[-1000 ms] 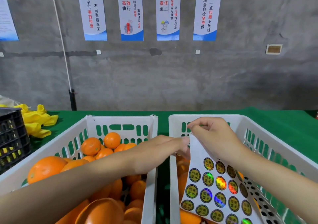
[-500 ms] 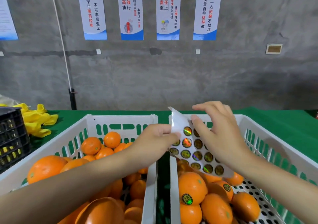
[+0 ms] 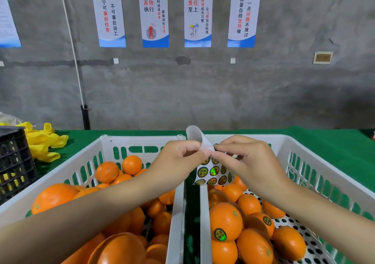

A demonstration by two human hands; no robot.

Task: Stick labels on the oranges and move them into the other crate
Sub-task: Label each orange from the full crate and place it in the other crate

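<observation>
Two white plastic crates stand side by side on a green table. The left crate (image 3: pixel 95 158) is heaped with unlabelled oranges (image 3: pixel 107 171). The right crate (image 3: pixel 304 162) holds several oranges, some with round stickers, such as the labelled orange (image 3: pixel 225 221). Above the gap between the crates hangs a white label sheet (image 3: pixel 213 172) with round holographic stickers, its top curled back. My left hand (image 3: pixel 178 162) pinches the sheet's upper left part. My right hand (image 3: pixel 249 162) pinches at the sheet's top edge with thumb and forefinger.
A black crate (image 3: pixel 12 162) stands at the far left, with yellow foam nets (image 3: pixel 43 142) behind it. A grey concrete wall with posters rises behind the table. Green cloth (image 3: pixel 334 142) shows to the right of the crates.
The label sheet has risen out of the right crate and folded over, and both hands have come together at its top edge. The labelled oranges beneath are uncovered.
</observation>
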